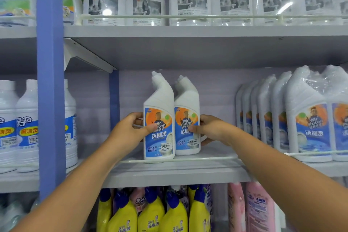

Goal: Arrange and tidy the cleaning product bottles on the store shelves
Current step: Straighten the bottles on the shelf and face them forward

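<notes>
Two white angled-neck toilet cleaner bottles with blue and orange labels stand side by side at the front of the middle shelf (177, 172). My left hand (131, 130) grips the left bottle (159, 118) from its left side, thumb on the label. My right hand (209, 129) grips the right bottle (186, 116) from its right side, thumb on its label. Both bottles are upright and touch each other, standing just behind the shelf's front rail (188, 158).
A row of the same shrink-wrapped bottles (305, 118) fills the shelf's right end. Bare shelf lies on either side of the pair. A blue upright post (50, 81) stands left, with white bottles (28, 126) beyond. Clear spray bottles (190, 0) sit above, yellow bottles (150, 213) below.
</notes>
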Available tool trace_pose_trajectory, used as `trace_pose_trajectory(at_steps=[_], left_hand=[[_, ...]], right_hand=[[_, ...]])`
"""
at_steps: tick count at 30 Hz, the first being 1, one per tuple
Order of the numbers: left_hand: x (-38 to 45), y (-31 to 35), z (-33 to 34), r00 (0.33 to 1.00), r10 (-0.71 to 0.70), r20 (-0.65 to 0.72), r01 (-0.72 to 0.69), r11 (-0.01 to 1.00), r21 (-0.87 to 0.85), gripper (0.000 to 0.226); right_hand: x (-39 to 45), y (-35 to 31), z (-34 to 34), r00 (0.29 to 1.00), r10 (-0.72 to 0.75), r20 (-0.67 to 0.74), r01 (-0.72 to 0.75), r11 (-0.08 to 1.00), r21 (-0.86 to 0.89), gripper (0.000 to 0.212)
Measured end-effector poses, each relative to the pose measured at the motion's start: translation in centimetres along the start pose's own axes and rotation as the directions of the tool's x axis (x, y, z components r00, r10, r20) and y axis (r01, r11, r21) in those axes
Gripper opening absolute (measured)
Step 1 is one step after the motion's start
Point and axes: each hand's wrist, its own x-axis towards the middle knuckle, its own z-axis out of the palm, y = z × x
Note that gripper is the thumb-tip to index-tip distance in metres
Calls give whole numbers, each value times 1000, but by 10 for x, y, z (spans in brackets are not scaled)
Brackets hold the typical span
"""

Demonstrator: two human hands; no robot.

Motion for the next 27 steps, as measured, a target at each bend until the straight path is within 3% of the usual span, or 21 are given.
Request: trace_pose_trajectory(at_steps=[2,5,10,14,17,21,23,27], left_hand=[[-4,2,-2,1000,-11,9,11,1000,11,47],[-13,5,-4,999,-33,-43,32,999,-13,72],[-62,25,3,976,79,-203,-101,990,-101,102],[-117,29,28,959,163,-234,-226,934,-275,76],[-153,13,62,979,135,-152,-188,884,-429,68],[-185,-24,117,999,45,17,-31,868,-495,71],[-192,-44,145,997,-7,72,40,878,-476,70],[-198,-72,198,986,-40,162,104,908,-405,64]], right_hand=[[-4,-4,0,999,48,-25,-49,999,-20,35],[-17,-11,-2,984,86,-159,-89,996,-10,54],[-69,-17,-6,954,-40,-298,98,978,184,87],[-131,-4,6,894,-156,-421,282,925,255,80],[-177,21,20,860,-159,-485,351,874,335,68],[-223,76,34,862,-45,-505,270,884,382,64],[-233,106,35,855,43,-517,180,910,374,73],[-240,162,24,840,213,-499,-6,923,384,63]])
